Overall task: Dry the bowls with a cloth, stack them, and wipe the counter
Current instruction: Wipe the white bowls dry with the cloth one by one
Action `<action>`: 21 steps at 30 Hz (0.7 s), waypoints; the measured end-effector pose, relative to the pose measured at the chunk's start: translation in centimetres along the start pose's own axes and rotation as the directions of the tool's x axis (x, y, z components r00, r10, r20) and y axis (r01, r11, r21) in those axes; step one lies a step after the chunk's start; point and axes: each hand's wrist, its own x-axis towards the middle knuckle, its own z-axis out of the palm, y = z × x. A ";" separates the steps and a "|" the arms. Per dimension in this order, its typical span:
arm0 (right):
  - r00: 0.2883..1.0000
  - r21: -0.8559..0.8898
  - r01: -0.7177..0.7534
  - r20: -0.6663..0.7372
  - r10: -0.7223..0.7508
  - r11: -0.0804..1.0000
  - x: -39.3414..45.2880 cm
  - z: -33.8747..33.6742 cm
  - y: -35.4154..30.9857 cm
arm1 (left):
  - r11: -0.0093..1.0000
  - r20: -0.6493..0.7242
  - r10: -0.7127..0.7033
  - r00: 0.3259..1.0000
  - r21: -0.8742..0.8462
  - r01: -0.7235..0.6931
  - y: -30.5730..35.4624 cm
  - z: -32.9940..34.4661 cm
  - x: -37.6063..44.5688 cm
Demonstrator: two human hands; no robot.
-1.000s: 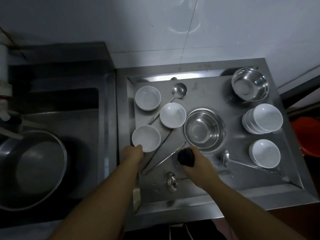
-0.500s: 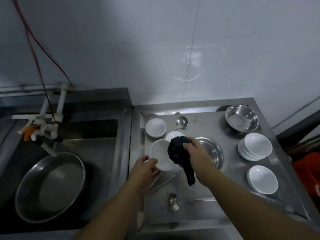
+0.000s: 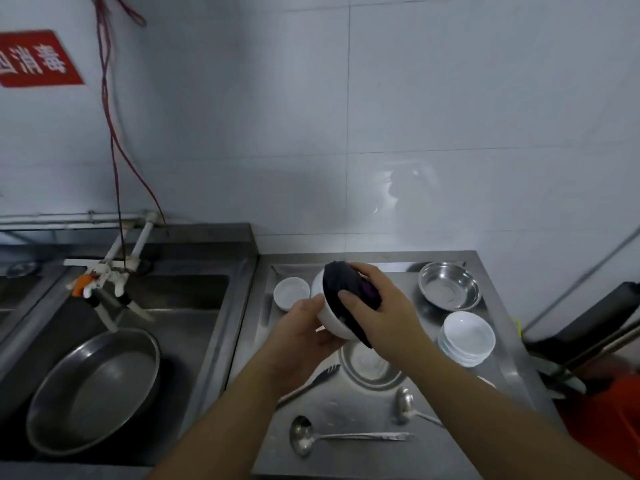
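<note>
Near the middle of the frame the person holds a white bowl up above the steel counter, tipped on its side with its mouth turned toward the right. The left hand cups it from below and behind, fingers curled round the outer wall and the thumb up at the rim. The right hand presses a dark cloth into the bowl's mouth; its fingers are bent and clamped on the cloth, thumb low on the near side, the other fingers over the top. A tail of the cloth hangs down past the bowl's lower edge.

Just left of the lifted bowl, a small white bowl sits on the counter by itself. At centre right a stack of white bowls stands upright, and above it, toward the counter's far right corner, rests a steel bowl. Directly under the hands lies another steel bowl, partly hidden by the right forearm. A fork lies slanted beside it, a ladle lies along the lower centre, and a second ladle sits to the right of that, its handle running under the arm.

At lower left a wide steel basin rests in the sink, under a white tap. A red sign hangs on the tiled wall at upper left
</note>
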 end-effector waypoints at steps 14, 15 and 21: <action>0.952 -0.175 0.291 0.153 -0.267 0.941 -3.4 -4.8 -1.6 | 0.995 0.144 -0.018 0.989 -0.094 0.032 -1.1 4.8 -2.0; 0.924 -0.283 0.377 0.187 -0.334 0.882 -3.0 -5.0 -1.8 | 0.994 0.166 -0.015 0.986 -0.102 0.032 -0.8 4.8 -2.1; 0.551 -0.547 0.809 0.576 -0.604 0.216 -0.1 -4.5 -4.1 | 0.988 0.144 -0.025 0.989 -0.150 0.047 1.2 4.0 -3.3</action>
